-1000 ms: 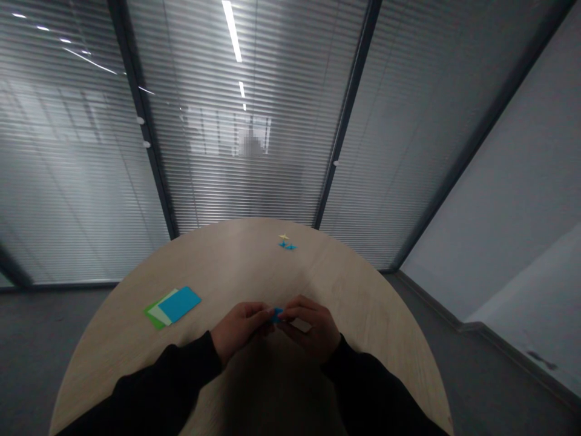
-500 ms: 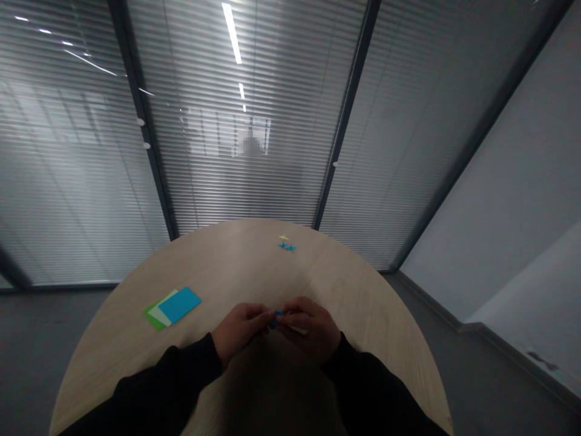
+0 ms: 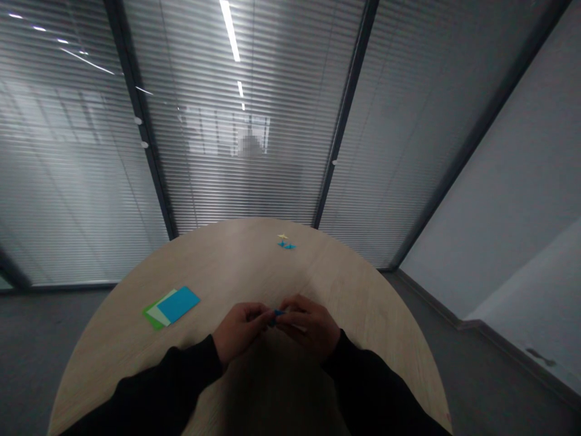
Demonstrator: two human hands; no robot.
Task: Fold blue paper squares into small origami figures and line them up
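Both my hands meet over the near middle of a round wooden table [image 3: 363, 303]. My left hand [image 3: 238, 330] and my right hand [image 3: 308, 327] are closed in a pinch on a small folded piece of blue paper [image 3: 276, 313], of which only a sliver shows between the fingertips. The rest of the paper is hidden by my fingers. Black sleeves cover both my forearms.
A small stack of paper sheets [image 3: 171, 306], blue on top of white and green, lies left of my hands. Near the far edge sit small folded paper figures, two blue [image 3: 286, 245] and one yellow [image 3: 282, 236]. Glass walls with blinds stand behind the table.
My fingers have closed in further on the blue paper, so less of it shows. The hands stay in the same spot.
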